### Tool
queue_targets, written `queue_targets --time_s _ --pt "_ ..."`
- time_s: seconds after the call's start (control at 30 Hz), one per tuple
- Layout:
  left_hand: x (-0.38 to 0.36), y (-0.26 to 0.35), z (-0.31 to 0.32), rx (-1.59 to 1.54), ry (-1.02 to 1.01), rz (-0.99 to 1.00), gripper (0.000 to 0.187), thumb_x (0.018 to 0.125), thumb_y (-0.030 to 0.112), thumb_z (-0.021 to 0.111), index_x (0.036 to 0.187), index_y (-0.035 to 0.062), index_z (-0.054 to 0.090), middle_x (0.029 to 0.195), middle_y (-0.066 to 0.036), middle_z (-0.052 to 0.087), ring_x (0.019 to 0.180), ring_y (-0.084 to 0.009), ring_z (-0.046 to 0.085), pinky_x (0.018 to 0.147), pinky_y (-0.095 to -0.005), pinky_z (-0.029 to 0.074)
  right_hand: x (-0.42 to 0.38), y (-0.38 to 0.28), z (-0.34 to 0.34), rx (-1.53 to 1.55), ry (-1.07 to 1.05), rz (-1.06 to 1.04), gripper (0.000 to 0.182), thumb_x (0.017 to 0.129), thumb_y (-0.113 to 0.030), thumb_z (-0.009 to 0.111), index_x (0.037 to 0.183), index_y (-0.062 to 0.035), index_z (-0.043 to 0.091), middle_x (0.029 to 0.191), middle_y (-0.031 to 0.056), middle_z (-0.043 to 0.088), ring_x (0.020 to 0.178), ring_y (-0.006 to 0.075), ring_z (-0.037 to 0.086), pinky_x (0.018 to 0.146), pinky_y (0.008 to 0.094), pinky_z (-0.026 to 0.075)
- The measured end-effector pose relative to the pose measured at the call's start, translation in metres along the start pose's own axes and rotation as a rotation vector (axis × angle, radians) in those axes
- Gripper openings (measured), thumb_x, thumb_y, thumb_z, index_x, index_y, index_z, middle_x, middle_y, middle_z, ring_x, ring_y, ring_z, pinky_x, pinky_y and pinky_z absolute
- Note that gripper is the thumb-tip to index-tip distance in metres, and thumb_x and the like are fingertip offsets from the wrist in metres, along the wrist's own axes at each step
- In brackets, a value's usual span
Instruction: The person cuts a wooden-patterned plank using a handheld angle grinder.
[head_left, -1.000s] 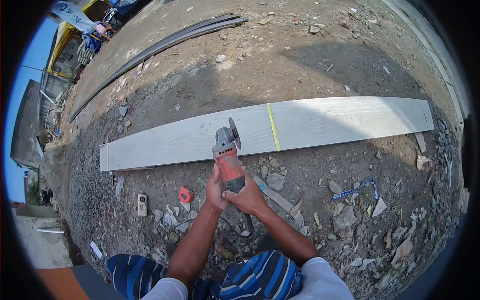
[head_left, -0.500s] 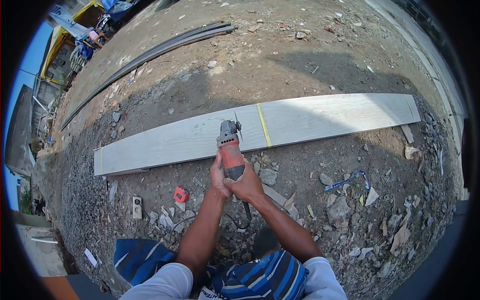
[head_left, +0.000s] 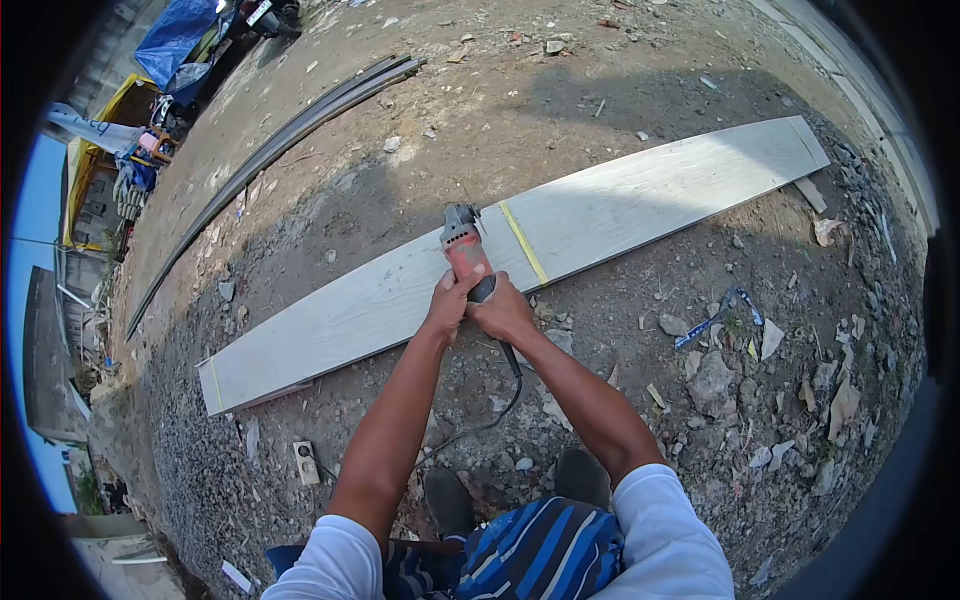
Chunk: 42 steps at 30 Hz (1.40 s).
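Note:
A red angle grinder (head_left: 468, 256) with a dark grey head is held out over a long pale board (head_left: 360, 292) lying on the ground. My left hand (head_left: 450, 302) is closed around the grinder's body, its thumb along the red casing. Around the dark rear handle, my right hand (head_left: 505, 308) is closed as well. The disc shows only as a thin edge at the right of the head, close to a yellow strip (head_left: 523, 243) across the board. From the handle a black cord (head_left: 515, 372) hangs down to the ground.
A white socket block (head_left: 306, 463) lies on the rubble at lower left. Beyond the board are long dark bars (head_left: 270, 152). Stones, including a large rock (head_left: 712, 385), and a blue-and-white strip (head_left: 718, 318) litter the right. My shoes (head_left: 449, 502) stand below the board.
My view has turned, so the board appears more slanted. My left hand has shifted its hold on the grinder, thumb now over the casing. The red tape measure is no longer visible.

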<state>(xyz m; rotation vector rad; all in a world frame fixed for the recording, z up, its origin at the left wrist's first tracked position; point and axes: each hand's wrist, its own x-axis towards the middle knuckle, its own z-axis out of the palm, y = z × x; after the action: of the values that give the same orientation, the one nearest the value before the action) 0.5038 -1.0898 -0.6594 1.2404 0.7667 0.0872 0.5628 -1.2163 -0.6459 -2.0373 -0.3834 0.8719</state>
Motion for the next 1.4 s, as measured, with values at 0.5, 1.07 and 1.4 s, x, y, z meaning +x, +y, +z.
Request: queue_targets --time_s 0.5,1.07,1.4 --pt "0.056 -0.010 0.002 -0.038 0.090 0.070 0.058 0.090 0.032 0.080 0.132 -0.0026 0.060 0.122 -0.011 0.068 0.107 -0.0170 0.065 0.095 -0.0311 0.049 0.068 0.014 0.010 0.031 0.045 -0.029 0.075 0.071 -0.040 0.082 0.122 0.0071 0.054 0.107 0.0278 0.071 0.101 0.0409 0.071 0.087 0.0441 0.054" --pt "0.057 -0.015 0.002 -0.076 0.072 0.065 0.063 0.091 0.034 0.079 0.141 0.0021 0.057 0.126 -0.006 0.068 0.111 -0.0141 0.063 0.100 -0.0294 0.046 0.072 0.017 0.010 0.054 0.017 -0.032 0.084 0.073 -0.045 0.081 0.127 0.0105 0.050 0.115 0.0339 0.068 0.110 0.0458 0.068 0.093 0.0472 0.053" --pt "0.056 -0.012 0.001 -0.099 0.073 0.031 0.064 0.092 0.033 0.078 0.143 0.0008 0.055 0.127 -0.007 0.068 0.112 -0.0153 0.064 0.100 -0.0307 0.048 0.072 0.013 0.008 0.038 -0.019 0.003 0.090 0.071 -0.046 0.081 0.132 0.0108 0.047 0.118 0.0335 0.067 0.111 0.0455 0.068 0.093 0.0471 0.054"
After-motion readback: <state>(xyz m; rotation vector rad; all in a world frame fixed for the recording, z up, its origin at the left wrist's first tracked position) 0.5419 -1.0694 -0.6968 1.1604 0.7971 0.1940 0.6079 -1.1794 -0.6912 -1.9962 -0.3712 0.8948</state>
